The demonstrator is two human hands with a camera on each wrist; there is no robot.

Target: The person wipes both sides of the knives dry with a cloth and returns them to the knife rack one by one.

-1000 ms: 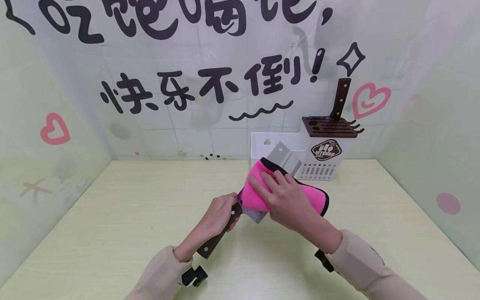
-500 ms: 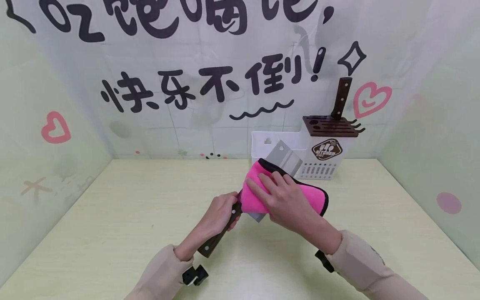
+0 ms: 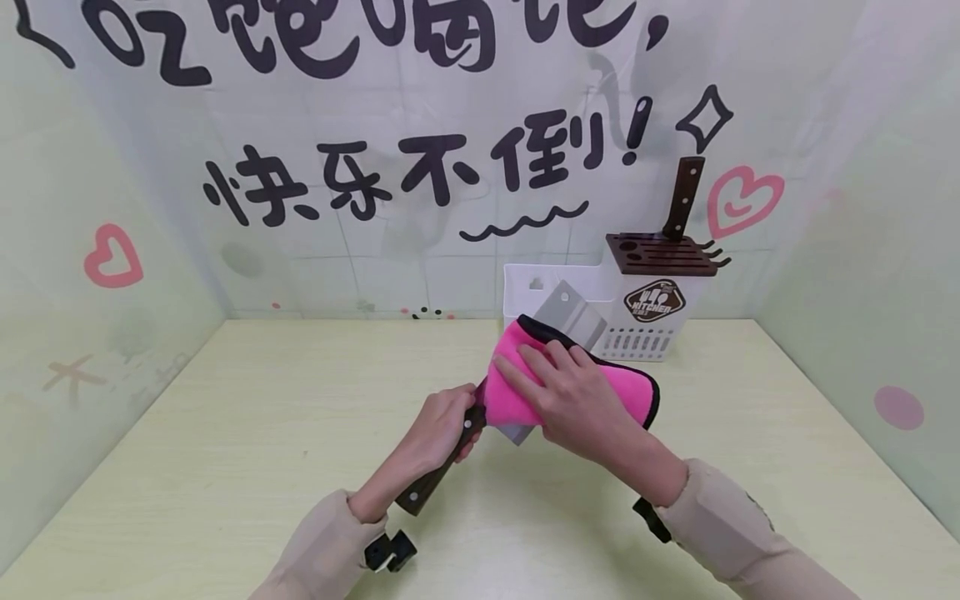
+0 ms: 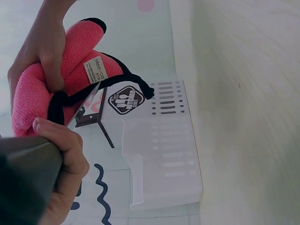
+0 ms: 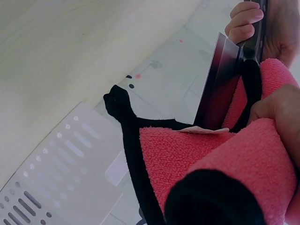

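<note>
My left hand (image 3: pixel 438 429) grips the dark riveted handle of a cleaver (image 3: pixel 564 308), whose broad metal blade points up and away to the right in the head view. A pink towel (image 3: pixel 633 396) with black edging is folded around the middle of the blade. Over it lies my right hand (image 3: pixel 573 404), fingers spread on the upper face and thumb beneath, pinching towel and blade together. In the left wrist view a white label (image 4: pixel 96 69) shows on the towel's underside. The right wrist view shows the bare blade (image 5: pixel 215 84) between handle and towel.
Behind the blade, a white knife rack (image 3: pixel 641 340) stands against the back wall. Its brown slotted top (image 3: pixel 660 258) holds one upright item by a brown handle (image 3: pixel 684 196), with dark hooks at the side. A pale wooden tabletop (image 3: pixel 225 467) spreads beneath both arms.
Since the oldest frame, the towel's lower edge has shifted slightly down the blade near the handle. Both hands keep their hold in almost the same place.
</note>
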